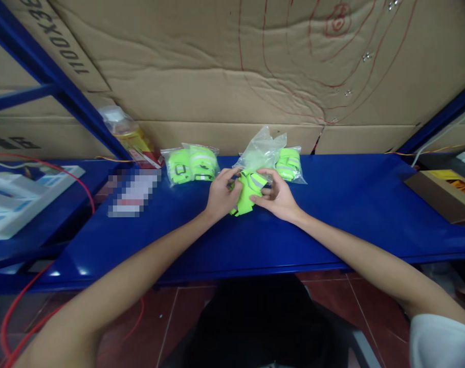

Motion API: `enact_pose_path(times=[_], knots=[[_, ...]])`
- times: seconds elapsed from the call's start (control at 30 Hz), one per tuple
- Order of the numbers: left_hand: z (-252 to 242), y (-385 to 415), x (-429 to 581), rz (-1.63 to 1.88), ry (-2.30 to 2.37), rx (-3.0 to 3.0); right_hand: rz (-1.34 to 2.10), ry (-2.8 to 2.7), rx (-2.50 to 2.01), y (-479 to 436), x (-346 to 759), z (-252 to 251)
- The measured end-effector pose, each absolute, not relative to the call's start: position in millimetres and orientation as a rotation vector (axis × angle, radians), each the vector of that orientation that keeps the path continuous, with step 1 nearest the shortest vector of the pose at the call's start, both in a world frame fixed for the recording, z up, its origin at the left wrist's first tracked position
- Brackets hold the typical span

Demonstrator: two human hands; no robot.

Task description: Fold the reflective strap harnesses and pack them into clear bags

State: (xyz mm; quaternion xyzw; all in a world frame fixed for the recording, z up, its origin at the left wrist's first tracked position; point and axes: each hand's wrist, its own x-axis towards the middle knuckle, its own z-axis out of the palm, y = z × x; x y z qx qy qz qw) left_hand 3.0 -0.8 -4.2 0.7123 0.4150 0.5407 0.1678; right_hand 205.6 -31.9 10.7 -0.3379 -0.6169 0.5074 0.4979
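Left hand (221, 194) and right hand (280, 198) are closed on a neon-green strap bundle (245, 198), pinched at opposite sides over the blue table (332, 204). Pale grey stripes and uneven folds are shown. At its one o'clock, a clear bag (266, 147) is seen; at ten, bagged bundles (201, 161).

Free passage: right stretch of the surface (355, 204), as far as the carton (432, 198). Obstacles: bagged green bundles (202, 164) and bottle (134, 140) along the rear, cardboard wall (201, 97) behind.
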Motion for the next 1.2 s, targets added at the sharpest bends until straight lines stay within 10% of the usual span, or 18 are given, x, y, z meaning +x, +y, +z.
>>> enact_pose_path(times=[1.2], knots=[[-9.5, 8.1, 7.6, 1.632, 0.957, 1.790, 1.292, -1.463, -0.721, -30.4, 200.6, 7.0]])
